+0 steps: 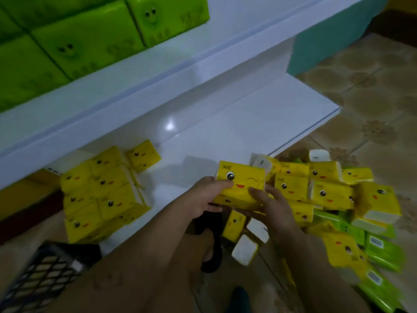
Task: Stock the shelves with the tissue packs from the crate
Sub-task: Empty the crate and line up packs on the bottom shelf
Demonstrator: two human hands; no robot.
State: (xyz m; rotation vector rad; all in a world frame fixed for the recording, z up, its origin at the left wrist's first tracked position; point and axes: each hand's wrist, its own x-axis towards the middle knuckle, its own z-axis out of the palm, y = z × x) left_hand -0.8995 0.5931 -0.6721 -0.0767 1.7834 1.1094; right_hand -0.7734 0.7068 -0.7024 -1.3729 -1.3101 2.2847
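Both my hands hold a small stack of yellow tissue packs [240, 180] with cartoon faces, just above the front edge of the white bottom shelf [237, 123]. My left hand [204, 196] grips the stack's left side, thumb on the top pack. My right hand [269, 203] grips its right side. Several yellow packs [103, 190] stand stacked on the shelf's left part. A loose heap of yellow packs [325, 190] and green packs [383, 251] lies on the floor at the right. A black mesh crate [42, 274] shows at the bottom left.
Green tissue packs [74, 37] fill the upper white shelf at the top left. Patterned floor tiles [372, 91] stretch to the right. My leg and a dark sandal [212, 249] are below my hands. A teal panel [325, 39] stands at the shelf's right end.
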